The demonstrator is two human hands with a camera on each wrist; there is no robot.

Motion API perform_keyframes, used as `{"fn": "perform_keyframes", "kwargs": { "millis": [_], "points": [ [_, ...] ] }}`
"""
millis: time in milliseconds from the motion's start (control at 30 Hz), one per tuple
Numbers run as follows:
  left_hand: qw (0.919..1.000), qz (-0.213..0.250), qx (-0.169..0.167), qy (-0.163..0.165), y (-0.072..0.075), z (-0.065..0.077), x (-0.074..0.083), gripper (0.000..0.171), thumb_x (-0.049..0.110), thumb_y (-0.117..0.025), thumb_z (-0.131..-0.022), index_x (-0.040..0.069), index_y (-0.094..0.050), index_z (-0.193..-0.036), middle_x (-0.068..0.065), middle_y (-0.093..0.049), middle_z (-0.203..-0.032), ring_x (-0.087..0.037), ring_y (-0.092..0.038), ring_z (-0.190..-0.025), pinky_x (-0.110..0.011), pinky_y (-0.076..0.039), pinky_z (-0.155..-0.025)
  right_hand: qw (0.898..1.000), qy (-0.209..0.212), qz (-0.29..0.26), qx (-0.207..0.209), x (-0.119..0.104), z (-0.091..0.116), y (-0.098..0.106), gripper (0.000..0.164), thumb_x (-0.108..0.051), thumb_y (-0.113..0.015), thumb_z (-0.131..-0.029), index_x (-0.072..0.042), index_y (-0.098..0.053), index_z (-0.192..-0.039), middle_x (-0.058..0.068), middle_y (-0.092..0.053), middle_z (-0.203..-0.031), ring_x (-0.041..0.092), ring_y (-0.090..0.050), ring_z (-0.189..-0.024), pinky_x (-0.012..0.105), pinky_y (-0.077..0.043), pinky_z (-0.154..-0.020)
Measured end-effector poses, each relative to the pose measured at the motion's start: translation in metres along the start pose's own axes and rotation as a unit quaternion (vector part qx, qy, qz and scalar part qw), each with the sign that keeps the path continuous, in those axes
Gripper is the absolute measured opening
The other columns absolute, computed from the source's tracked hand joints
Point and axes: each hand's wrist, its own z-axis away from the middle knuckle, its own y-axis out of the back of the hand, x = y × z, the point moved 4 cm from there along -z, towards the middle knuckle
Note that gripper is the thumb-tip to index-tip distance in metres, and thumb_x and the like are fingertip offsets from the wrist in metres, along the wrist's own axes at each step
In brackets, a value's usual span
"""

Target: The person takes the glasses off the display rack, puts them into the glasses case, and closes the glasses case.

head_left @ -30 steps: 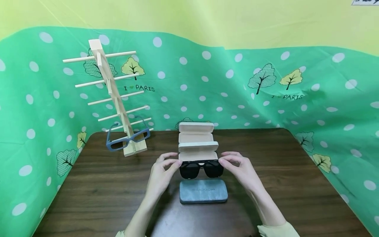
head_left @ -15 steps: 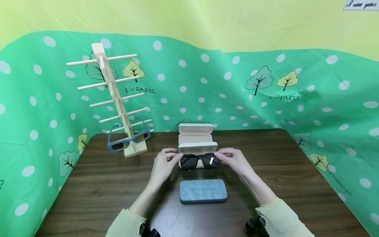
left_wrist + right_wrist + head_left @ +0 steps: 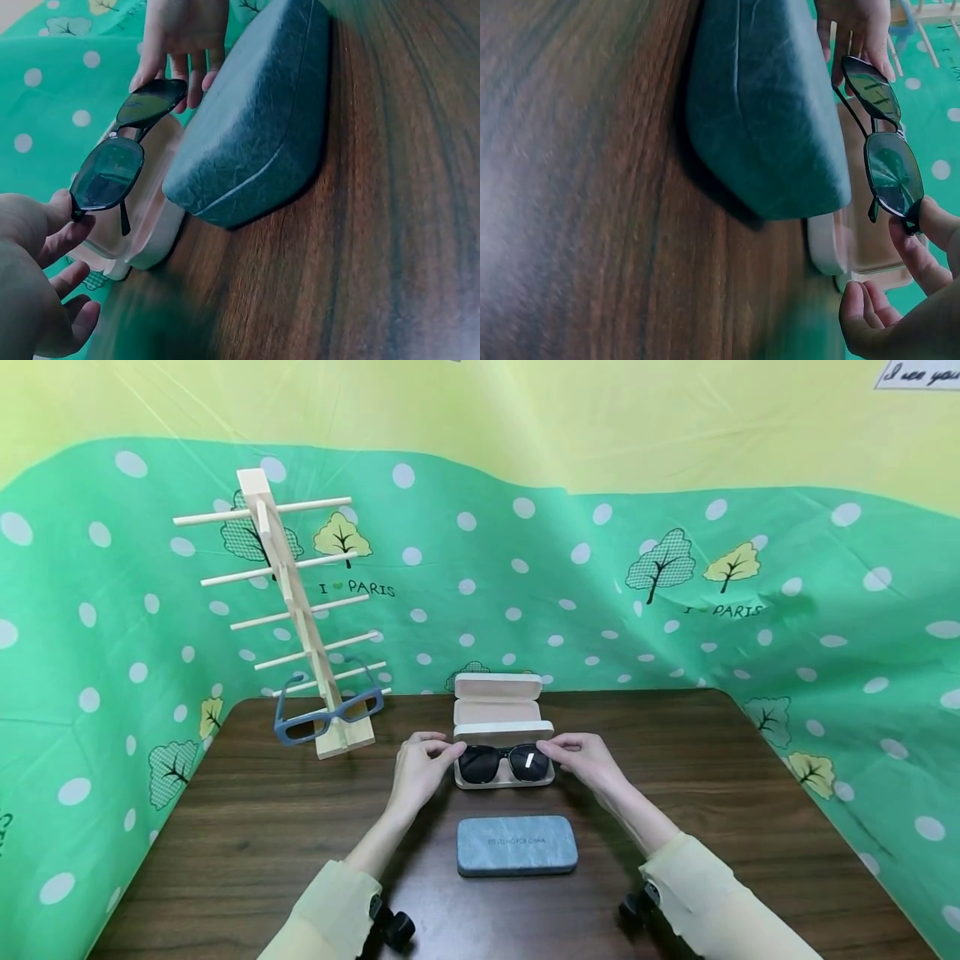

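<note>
Pinching black-framed, dark-lensed sunglasses by outer corners, thumb-to-forefinger nearly closed, with left hand and right hand. Holding over open, pale oblong case.

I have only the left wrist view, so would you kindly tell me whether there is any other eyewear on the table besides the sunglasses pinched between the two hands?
Observer: Yes, the head view shows blue-framed glasses hanging low on a wooden stand, to the person's left of the sunglasses.
Operator: Thank you. I can make out no marking on the closed blue-grey case; does its top carry any?
Observer: It does: in the head view a line of dark lettering runs across the top, though it is too small for me to read with certainty.
</note>
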Motion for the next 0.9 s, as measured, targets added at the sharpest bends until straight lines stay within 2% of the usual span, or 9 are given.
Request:
{"fn": "perform_keyframes", "kwargs": {
  "millis": [300,433,767,900],
  "points": [
    [0.9997,-0.021,-0.007,-0.005,-0.009,-0.008,-0.007,0.028,0.032,-0.077,-0.092,0.005,-0.083,-0.089,-0.012,-0.074,-0.119,-0.037,-0.060,-0.122,-0.052,-0.043,-0.107,1.000,-0.021,0.007,-0.006,0.009,-0.011,-0.005,0.036,-0.033,-0.074,-0.095,0.001,-0.076,-0.108,0.013,-0.071,-0.121,0.016,-0.063,-0.103,0.035,-0.059,-0.086],
    [0.9996,-0.025,-0.008,-0.006,-0.012,-0.010,-0.011,0.028,0.032,-0.077,-0.092,0.005,-0.084,-0.089,-0.012,-0.074,-0.118,-0.036,-0.060,-0.121,-0.051,-0.044,-0.106,1.000,-0.025,0.007,-0.007,0.011,-0.015,-0.007,0.036,-0.032,-0.074,-0.095,0.002,-0.076,-0.107,0.011,-0.073,-0.117,0.015,-0.063,-0.101,0.036,-0.059,-0.086],
    [0.9994,-0.034,-0.005,-0.011,-0.014,-0.013,-0.014,0.029,0.035,-0.078,-0.091,0.007,-0.084,-0.086,-0.010,-0.074,-0.116,-0.034,-0.060,-0.119,-0.050,-0.046,-0.103,0.999,-0.024,0.025,-0.003,0.013,-0.021,-0.007,0.036,-0.031,-0.075,-0.095,0.003,-0.076,-0.103,0.008,-0.072,-0.107,0.015,-0.062,-0.092,0.026,-0.054,-0.074],
    [0.9993,-0.037,-0.004,0.005,-0.015,-0.014,-0.015,0.029,0.037,-0.079,-0.090,0.009,-0.084,-0.085,-0.009,-0.073,-0.118,-0.033,-0.058,-0.122,-0.050,-0.046,-0.103,0.999,-0.027,0.030,0.003,0.016,-0.024,-0.007,0.034,-0.031,-0.076,-0.094,0.003,-0.077,-0.102,0.000,-0.067,-0.088,0.013,-0.058,-0.081,0.023,-0.048,-0.069]
  ]
}}
